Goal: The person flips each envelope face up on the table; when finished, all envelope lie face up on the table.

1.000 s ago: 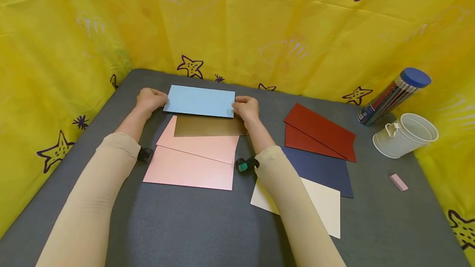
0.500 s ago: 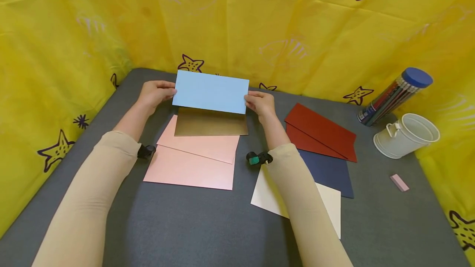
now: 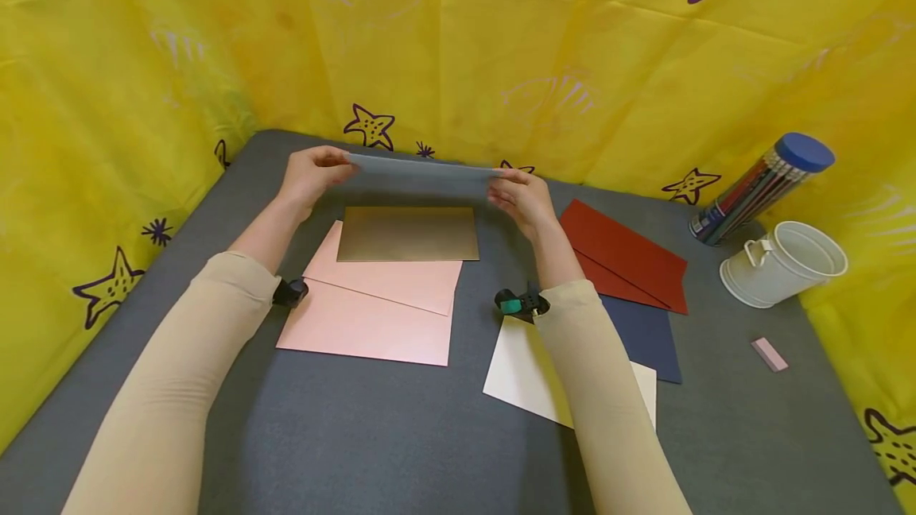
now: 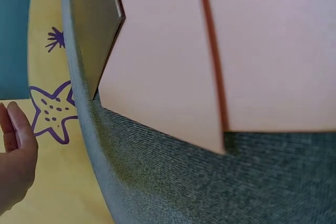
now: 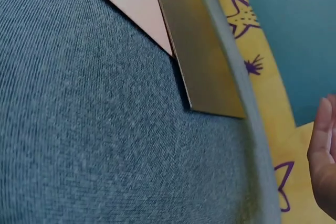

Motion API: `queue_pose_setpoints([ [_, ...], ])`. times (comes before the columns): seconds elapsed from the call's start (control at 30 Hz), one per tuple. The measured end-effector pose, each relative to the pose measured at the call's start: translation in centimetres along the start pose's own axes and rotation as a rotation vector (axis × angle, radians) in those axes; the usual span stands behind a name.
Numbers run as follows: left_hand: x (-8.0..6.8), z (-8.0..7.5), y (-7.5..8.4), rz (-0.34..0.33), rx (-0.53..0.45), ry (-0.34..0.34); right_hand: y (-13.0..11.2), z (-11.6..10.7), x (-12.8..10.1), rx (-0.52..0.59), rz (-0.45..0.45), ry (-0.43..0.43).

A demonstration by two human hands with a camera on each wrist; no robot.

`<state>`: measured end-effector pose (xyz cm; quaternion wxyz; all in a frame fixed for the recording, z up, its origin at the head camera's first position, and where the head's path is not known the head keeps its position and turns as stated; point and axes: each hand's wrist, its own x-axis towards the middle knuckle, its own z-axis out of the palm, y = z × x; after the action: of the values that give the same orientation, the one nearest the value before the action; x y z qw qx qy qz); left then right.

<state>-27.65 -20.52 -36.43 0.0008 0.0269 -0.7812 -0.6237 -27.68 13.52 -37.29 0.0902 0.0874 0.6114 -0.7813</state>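
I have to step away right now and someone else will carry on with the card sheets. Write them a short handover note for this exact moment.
Left hand: pinches the left end of the light blue rectangular card sheet.
Right hand: pinches its right end.
The blue sheet is held in the air, almost edge-on to the head camera, above the gold rectangular card sheet.
The gold sheet lies flat on two overlapping pink card sheets on the grey table.
Done: blue sheet lifted clear of the pile.
Left: blue sheet not yet set down anywhere; gold and pink sheets untouched.
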Motion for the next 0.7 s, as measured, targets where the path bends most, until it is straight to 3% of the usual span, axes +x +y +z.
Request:
queue_pose_setpoints([
  [0.13,0.0,0.3,-0.2,-0.010,0.017,0.008,0.4,-0.4,0.0,-0.031,-0.012,-0.014],
  [0.3,-0.1,0.4,-0.2,-0.078,0.083,0.025,0.9,-0.8,0.2,-0.050,0.003,0.014],
  [0.37,-0.1,0.5,-0.2,-0.106,0.067,0.025,1.0,-0.9,0.3,-0.053,0.021,0.023],
  [0.7,-0.3,1.1,0.1,-0.151,0.060,-0.034,1.5,-0.9,-0.1,-0.083,0.034,-0.014],
])
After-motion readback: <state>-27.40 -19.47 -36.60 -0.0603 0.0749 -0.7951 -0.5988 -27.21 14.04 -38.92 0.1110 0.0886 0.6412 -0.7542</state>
